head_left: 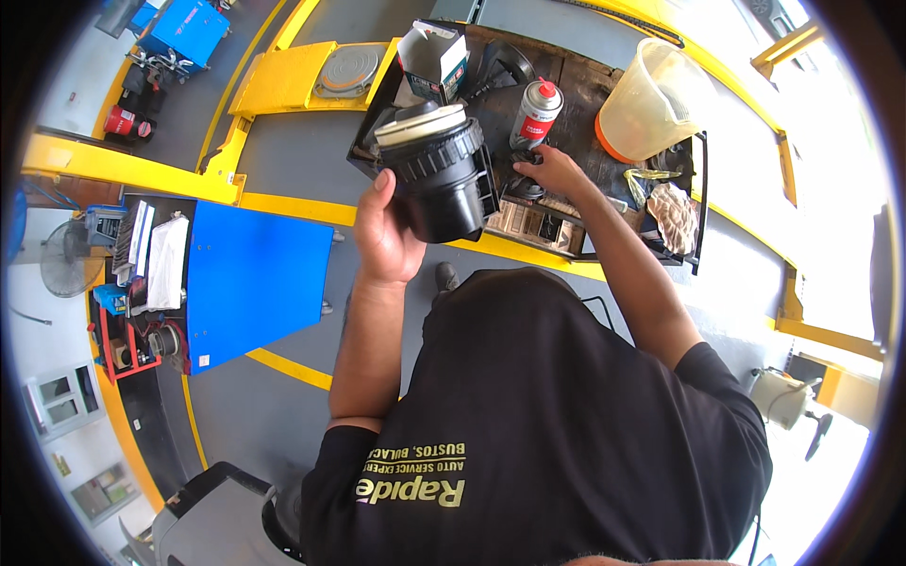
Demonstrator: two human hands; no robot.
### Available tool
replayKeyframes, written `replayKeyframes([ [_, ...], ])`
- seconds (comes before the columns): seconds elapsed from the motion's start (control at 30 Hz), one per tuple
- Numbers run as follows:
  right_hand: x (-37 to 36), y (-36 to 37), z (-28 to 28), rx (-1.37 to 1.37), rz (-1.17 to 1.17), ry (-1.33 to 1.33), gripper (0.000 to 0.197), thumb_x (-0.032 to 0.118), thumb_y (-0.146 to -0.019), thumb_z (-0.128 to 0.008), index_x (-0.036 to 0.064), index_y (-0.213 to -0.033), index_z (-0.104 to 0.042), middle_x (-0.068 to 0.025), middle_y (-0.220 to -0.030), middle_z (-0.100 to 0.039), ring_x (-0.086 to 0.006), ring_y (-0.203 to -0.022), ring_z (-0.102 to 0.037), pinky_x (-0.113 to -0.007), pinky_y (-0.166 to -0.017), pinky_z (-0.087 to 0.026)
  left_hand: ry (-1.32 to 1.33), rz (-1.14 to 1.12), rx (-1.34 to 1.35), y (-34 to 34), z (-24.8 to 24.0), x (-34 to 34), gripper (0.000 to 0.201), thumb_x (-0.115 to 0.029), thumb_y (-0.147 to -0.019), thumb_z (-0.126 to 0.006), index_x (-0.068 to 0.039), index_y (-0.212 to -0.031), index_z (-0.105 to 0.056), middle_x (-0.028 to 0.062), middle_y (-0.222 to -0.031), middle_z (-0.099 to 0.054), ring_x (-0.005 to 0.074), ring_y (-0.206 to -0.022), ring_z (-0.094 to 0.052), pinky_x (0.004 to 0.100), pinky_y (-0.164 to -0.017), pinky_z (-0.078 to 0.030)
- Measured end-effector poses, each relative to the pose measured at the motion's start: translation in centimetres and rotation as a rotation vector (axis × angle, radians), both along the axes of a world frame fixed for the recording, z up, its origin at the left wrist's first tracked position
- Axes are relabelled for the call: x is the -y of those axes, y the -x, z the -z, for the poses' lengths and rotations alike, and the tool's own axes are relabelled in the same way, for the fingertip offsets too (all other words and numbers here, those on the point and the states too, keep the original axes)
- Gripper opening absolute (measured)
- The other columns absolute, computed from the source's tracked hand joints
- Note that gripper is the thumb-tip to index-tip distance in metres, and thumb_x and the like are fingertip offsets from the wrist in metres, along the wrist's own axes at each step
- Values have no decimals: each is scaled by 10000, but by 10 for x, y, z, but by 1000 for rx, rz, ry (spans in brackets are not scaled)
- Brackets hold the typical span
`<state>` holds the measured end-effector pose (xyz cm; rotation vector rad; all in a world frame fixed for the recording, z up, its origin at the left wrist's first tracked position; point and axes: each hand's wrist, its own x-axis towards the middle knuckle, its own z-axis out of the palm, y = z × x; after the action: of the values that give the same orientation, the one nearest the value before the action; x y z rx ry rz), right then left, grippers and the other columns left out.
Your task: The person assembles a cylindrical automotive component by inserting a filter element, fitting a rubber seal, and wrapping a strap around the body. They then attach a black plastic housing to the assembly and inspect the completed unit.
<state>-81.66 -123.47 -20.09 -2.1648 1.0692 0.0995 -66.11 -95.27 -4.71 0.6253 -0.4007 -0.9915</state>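
Note:
My left hand [385,231] is wrapped round a black plastic filter housing [442,193], held up in front of me. The housing has a ribbed collar, a cream ring near its top and a bracket on its right side. Over the work cart, my right hand [557,174] reaches down with its fingers bent onto a small black part [525,158], whose shape is mostly hidden. Just beyond those fingers stands a spray can [536,118] with a red cap. A dark round piece [525,189] lies just below the right fingertips.
On the cart [587,99] stand an open carton [434,58] and a translucent bucket [651,104]. A crumpled cloth [674,219] lies at its right end. Yellow lift arms [283,80] surround the cart. A blue cabinet [255,283] stands to the left.

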Motion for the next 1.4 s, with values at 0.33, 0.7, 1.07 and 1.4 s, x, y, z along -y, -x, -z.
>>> replayKeyframes([
  [0.33, -41, 34, -106, 697, 57, -340, 603, 450, -1048, -642, 12, -1456, -562, -154, -1387, -655, -214, -1241, -636, -371, -1036, -514, -2, 55, -6, 7, -51, 35, 532, -260, -974, -544, -87, -1476, -509, 94, -1441, -612, 253, -1331, -591, 452, -1155, -458],
  [0.7, -93, 42, -202, 1287, -68, -557, 903, 178, -1009, -771, 82, -1693, -189, -155, -1546, -416, -232, -1387, -471, -399, -1134, -444, 11, 19, 440, 46, -92, 74, 773, -1, -977, -603, -46, -1650, -225, 134, -1511, -515, 230, -1361, -552, 378, -1165, -437],
  [1.07, -91, 48, -192, 1317, -64, -357, 975, 253, -953, -824, 160, -1684, -185, -185, -1534, -350, -311, -1403, -475, -455, -1124, -483, -17, -56, 644, 58, -85, 97, 999, -45, -854, -771, -76, -1648, -166, 138, -1489, -501, 246, -1319, -572, 402, -1142, -459],
  [1.4, -91, 49, -187, 1447, 6, -492, 992, 209, -898, -877, 47, -1653, -255, -108, -1603, -369, -223, -1458, -367, -405, -1214, -326, 44, 30, 423, 46, -74, 103, 832, -102, -873, -634, -56, -1616, -262, 127, -1436, -563, 245, -1306, -588, 406, -1145, -442],
])
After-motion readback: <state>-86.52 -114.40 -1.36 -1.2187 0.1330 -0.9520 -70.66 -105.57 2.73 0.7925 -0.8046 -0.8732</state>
